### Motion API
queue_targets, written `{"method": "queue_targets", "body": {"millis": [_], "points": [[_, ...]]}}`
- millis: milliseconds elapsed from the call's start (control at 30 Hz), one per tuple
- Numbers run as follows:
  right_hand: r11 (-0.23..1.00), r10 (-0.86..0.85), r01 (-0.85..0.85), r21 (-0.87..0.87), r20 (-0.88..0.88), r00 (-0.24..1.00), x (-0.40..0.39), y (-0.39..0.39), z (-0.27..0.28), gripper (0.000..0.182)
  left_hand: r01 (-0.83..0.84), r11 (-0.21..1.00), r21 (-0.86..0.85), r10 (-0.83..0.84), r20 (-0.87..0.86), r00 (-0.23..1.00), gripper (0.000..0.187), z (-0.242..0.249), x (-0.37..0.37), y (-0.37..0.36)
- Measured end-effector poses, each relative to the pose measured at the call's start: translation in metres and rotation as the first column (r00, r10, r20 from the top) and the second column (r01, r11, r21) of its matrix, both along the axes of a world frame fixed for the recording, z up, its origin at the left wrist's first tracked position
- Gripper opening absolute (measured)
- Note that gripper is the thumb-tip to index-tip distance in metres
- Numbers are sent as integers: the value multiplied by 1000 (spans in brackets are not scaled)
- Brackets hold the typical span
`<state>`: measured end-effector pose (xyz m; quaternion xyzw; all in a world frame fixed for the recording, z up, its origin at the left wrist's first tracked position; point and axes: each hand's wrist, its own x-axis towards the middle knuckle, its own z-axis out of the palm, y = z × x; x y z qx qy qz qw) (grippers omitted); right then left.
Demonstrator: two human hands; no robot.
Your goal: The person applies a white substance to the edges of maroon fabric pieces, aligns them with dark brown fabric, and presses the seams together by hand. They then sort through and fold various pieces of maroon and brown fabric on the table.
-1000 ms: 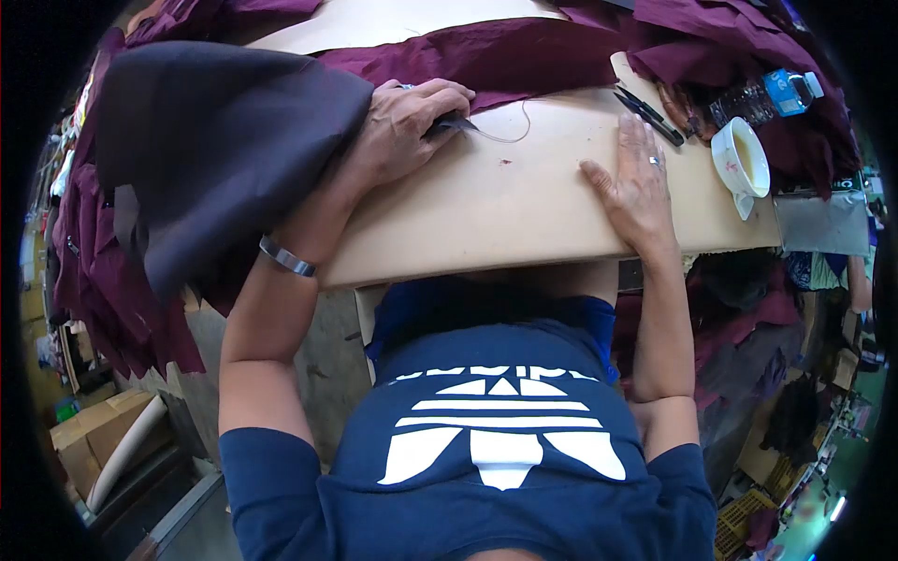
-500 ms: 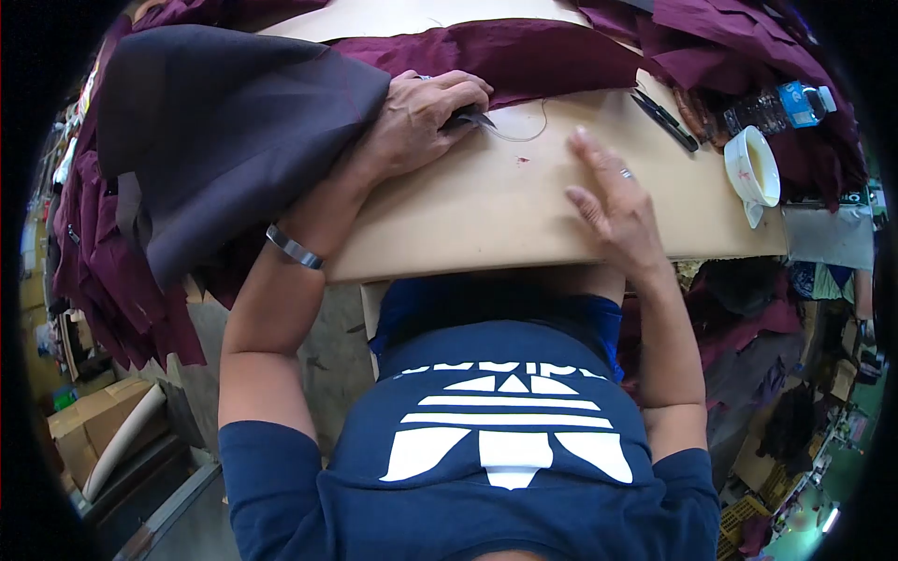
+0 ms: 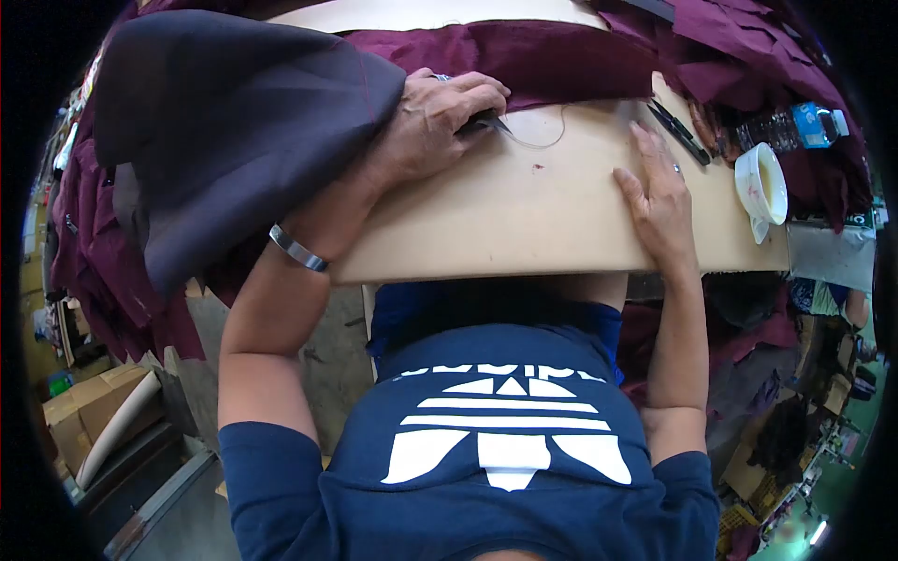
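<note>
Pinning dark cloth (image 3: pixel 234 122) under left fingers (image 3: pixel 468 93)

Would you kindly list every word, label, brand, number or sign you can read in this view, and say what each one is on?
Navy shirt: white lettering above a white three-leaf emblem, seen upside down; it looks like "adidas", though the letters are partly folded away.
Water bottle: blue label, print too small to read.
Cup: no text visible.
Cardboard boxes on the floor: no readable print.
Nothing else legible.
</note>
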<state>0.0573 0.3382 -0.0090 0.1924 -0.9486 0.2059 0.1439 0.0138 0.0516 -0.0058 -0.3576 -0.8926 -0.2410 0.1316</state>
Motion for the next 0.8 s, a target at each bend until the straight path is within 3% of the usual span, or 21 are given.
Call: {"method": "queue_targets", "body": {"millis": [500, 600, 700, 800], "points": [[999, -3, 8, -48, 89, 996, -2, 7, 3, 55, 1, 1000, 1, -1, 30, 1000, 23, 5, 6, 0], [968, -137, 123, 221, 52, 989, -12, 25, 1, 63, 6, 1000, 4, -7, 64, 998, 24, 6, 6, -1], [958, -161, 138, 253, 71, 984, -14, 29, -2, 72, 13, 1000, 10, -13, 65, 998, 26, 7, 4, -2], [939, -47, 4, 343, 117, 992, -5, 18, 0, 83, 13, 1000, -10, -13, 61, 998, 30, 8, 5, -3]]}}
